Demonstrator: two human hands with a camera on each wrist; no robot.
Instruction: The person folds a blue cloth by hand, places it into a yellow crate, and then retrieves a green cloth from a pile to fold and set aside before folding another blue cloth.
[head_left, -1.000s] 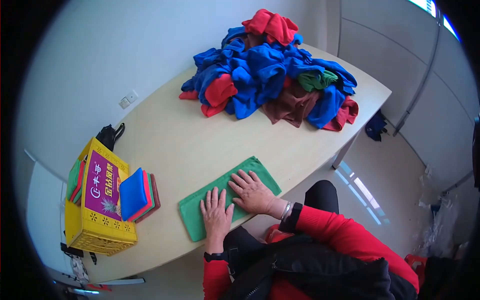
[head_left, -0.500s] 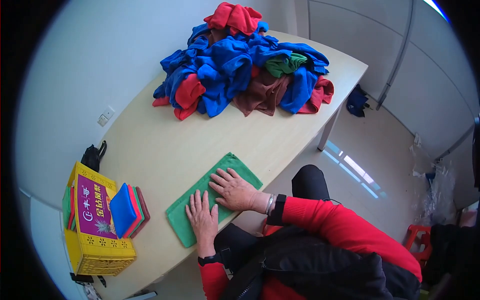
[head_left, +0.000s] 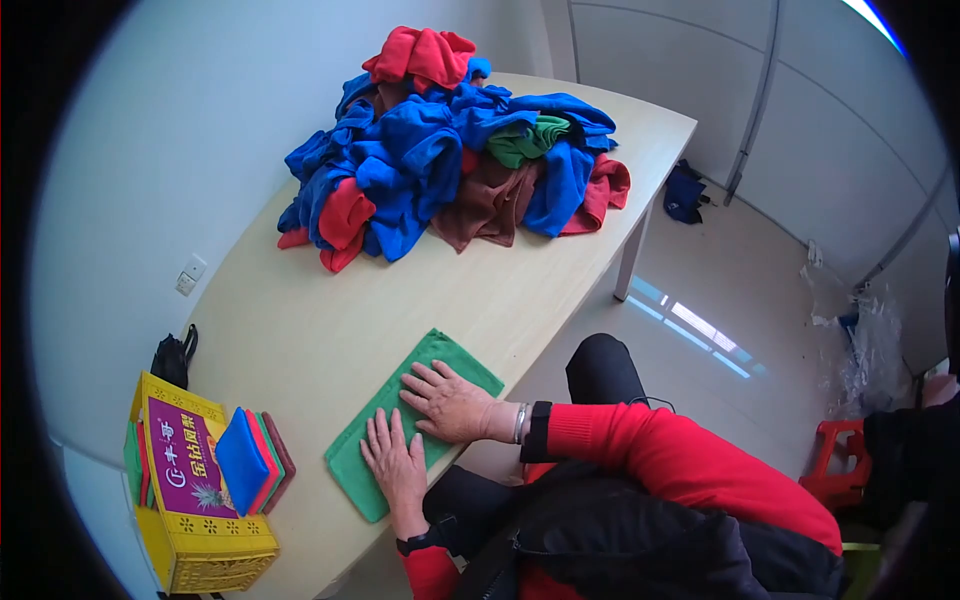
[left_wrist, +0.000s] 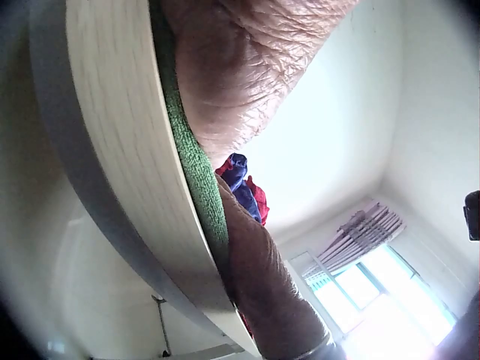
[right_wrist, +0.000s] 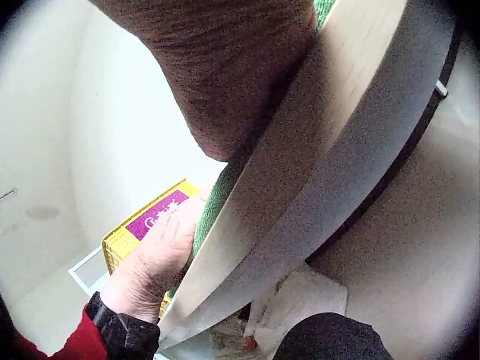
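Observation:
A green towel (head_left: 352,466), folded into a long flat rectangle, lies along the front edge of the table. Both hands press on it with their palms down. The left hand (head_left: 398,476) rests on its near left part, fingers straight and slightly spread. Beside it, toward the middle of the towel, lies the right hand (head_left: 450,402), its fingers stretched across the cloth. In the left wrist view the towel (left_wrist: 196,176) shows as a thin layer between the palm and the tabletop. The right wrist view shows the left hand (right_wrist: 154,259) flat at the towel's far end.
A heap of crumpled blue, red, brown and green towels (head_left: 415,150) covers the table's far end. At the left stands a yellow box (head_left: 215,545) with folded blue, red and brown towels (head_left: 250,462) leaning on it. A black pouch (head_left: 175,357) sits behind the box.
The head view has shifted, so the table and heap appear farther left. Both hands stay flat on the green towel, with little visible change in their placement.

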